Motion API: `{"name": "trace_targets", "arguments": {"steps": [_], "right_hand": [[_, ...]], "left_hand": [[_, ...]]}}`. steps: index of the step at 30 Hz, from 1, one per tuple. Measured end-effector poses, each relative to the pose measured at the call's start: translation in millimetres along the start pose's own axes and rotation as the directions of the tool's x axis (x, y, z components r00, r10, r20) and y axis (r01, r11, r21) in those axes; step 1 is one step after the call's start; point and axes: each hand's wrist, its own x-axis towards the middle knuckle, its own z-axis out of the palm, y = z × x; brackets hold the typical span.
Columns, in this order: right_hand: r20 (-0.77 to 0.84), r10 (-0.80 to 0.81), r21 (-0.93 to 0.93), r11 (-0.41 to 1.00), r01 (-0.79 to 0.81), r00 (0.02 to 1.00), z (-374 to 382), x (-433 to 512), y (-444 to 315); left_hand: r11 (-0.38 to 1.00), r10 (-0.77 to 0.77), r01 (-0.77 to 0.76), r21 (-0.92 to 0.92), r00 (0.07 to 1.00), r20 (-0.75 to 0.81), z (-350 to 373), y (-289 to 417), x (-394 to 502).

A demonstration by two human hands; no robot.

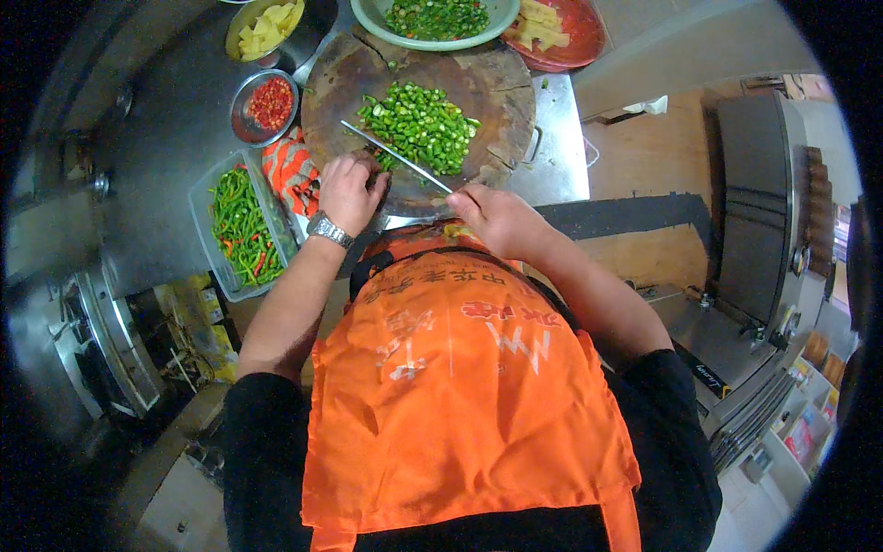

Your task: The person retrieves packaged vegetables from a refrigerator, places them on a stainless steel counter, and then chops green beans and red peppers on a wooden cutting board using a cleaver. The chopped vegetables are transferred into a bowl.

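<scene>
A knife (407, 161), seen nearly edge-on as a thin bright line, slants across a round wooden chopping board (507, 110). My right hand (500, 219) grips its handle at the board's near edge. Beyond the blade lies a heap of chopped green chillies (421, 124). My left hand (350, 190), with a metal-banded watch on the wrist, rests at the board's near left edge with fingers bent down. What may be under those fingertips is hidden. Beside that hand is an orange and grey striped cloth (290, 171).
A clear plastic tub (200, 207) of whole green and red chillies (241, 228) stands left. Behind it are a metal bowl (238, 131) of chopped red chillies and a bowl of yellow pieces (269, 31). A pale green bowl (365, 27) and a red plate (586, 34) border the board's far side.
</scene>
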Motion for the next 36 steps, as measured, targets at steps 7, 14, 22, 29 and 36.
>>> {"name": "trace_targets", "arguments": {"steps": [7,14,22,29,36], "right_hand": [[0.045,0.117,-0.079,0.99,-0.113,0.992,-17,-22,-1],[0.021,0.034,-0.119,0.992,-0.031,0.999,-15,-23,-19],[0.059,0.074,-0.116,0.991,-0.067,0.996,2,-6,-21],[0.046,0.076,-0.013,0.997,-0.076,0.996,-6,-12,7],[0.016,-0.003,-0.046,0.999,0.004,1.0,-12,-27,-12]], "left_hand": [[0.995,-0.094,0.094,-0.013,0.995,0.032,-1,5,-3],[0.99,-0.113,0.113,-0.087,0.994,0.003,-14,12,-7],[0.994,-0.112,0.11,0.02,0.978,0.174,-7,11,-4],[0.996,-0.081,0.084,-0.012,0.984,0.156,-9,4,-5],[0.98,-0.163,0.158,-0.12,0.986,-0.034,-17,3,-16]]}}
